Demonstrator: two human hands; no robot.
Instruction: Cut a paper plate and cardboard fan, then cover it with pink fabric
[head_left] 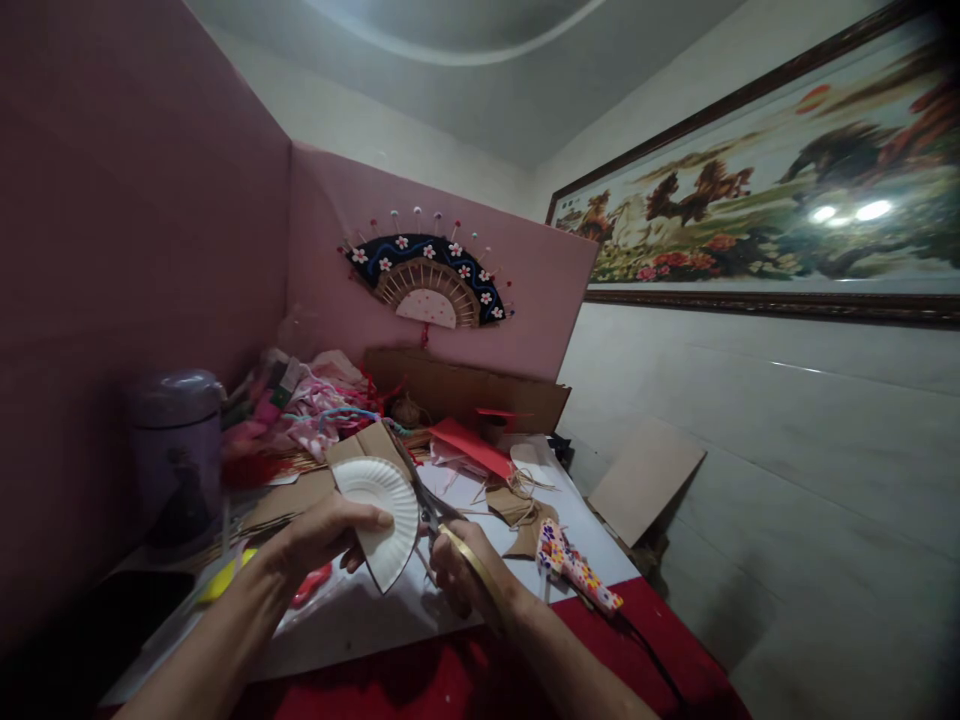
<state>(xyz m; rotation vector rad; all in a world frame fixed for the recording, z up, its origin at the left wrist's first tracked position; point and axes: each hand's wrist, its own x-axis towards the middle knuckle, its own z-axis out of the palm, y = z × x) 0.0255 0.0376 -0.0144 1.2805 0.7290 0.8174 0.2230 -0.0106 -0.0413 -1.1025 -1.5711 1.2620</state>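
Note:
My left hand (319, 535) grips a white paper plate (381, 515), folded or cut to a fan-like wedge, thumb across its face. My right hand (465, 575) is closed round the gold handles of a pair of scissors (439, 525), whose blades point up and left along the plate's right edge. Both hands hover just above a white sheet (420, 610) on the red-covered table (600, 650).
A patterned glue gun (574, 567) lies right of my hands. Cardboard pieces (525, 515), red paper (469, 445), ribbons and a cardboard box (465, 390) crowd the back. A purple jar (176, 450) stands left. A decorative fan (429, 280) hangs on the pink board.

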